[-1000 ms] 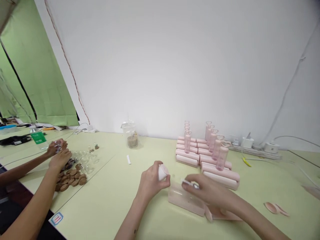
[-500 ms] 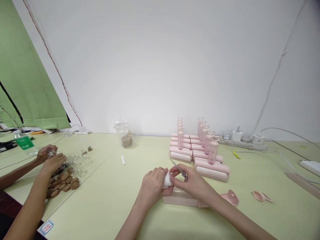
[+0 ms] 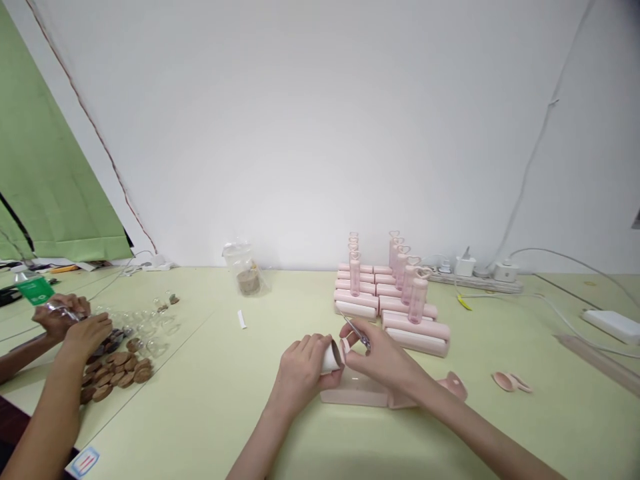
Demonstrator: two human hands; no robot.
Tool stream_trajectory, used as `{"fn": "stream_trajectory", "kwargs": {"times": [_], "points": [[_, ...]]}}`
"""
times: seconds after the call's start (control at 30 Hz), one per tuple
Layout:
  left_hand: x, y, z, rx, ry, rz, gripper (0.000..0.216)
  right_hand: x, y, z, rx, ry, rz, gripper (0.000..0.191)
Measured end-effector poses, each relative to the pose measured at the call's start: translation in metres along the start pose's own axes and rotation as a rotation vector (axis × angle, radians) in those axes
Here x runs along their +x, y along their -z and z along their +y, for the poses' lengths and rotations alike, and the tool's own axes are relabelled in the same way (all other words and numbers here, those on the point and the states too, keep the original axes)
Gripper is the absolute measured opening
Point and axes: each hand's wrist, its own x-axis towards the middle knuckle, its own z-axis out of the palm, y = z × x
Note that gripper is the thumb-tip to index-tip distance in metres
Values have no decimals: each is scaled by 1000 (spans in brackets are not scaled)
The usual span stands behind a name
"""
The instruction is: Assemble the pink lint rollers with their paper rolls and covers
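Observation:
My left hand [image 3: 305, 367] is closed around a white paper roll [image 3: 330, 360]; its open end, showing a brown inner tube, faces right. My right hand [image 3: 373, 353] pinches a small round pink cap [image 3: 345, 348] close beside that end. A slim pointed metal tool [image 3: 359, 333], its kind unclear, is also tucked in my right hand, tip pointing up and left. Beneath both hands lies a long pale pink case [image 3: 354, 397], partly hidden by them. A curved pink end piece [image 3: 455, 385] shows beyond my right wrist.
Rows of pink cases [image 3: 415, 333] with upright pink cylinders [image 3: 418, 301] stand behind my hands. To the right are a pink scoop-shaped piece [image 3: 511, 382] and a power strip [image 3: 493, 285]. At left, a co-worker's hands [image 3: 85, 333] handle clear items near brown discs [image 3: 117, 373].
The pink cap has come away from the roll's end, uncovering the brown tube. My right hand still holds the cap and metal tool. The view has shifted slightly.

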Motion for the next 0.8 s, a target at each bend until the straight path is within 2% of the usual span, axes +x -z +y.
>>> {"fn": "stream_trajectory", "kwargs": {"times": [0.17,0.23,0.3,0.37,0.47,0.57,0.7,0.8], "points": [[1,4,-6,-263,506,91,38,2,5,6,23,-18,-129,14],[3,8,-5,-449,657,100,42,5,9,8,62,2,-114,24],[7,12,-2,-618,717,90,44,7,17,7,164,-12,-39,33],[14,14,4,-752,680,84,42,8,31,1,288,-1,64,33],[25,14,17,-906,556,95,33,2,58,-15,370,135,232,27],[35,10,28,-1008,493,83,30,-8,76,-32,414,229,344,21],[39,5,40,-1064,420,14,34,-13,78,-36,397,309,330,16],[39,4,45,-1081,380,-21,33,-11,69,-28,107,290,251,14]]}}
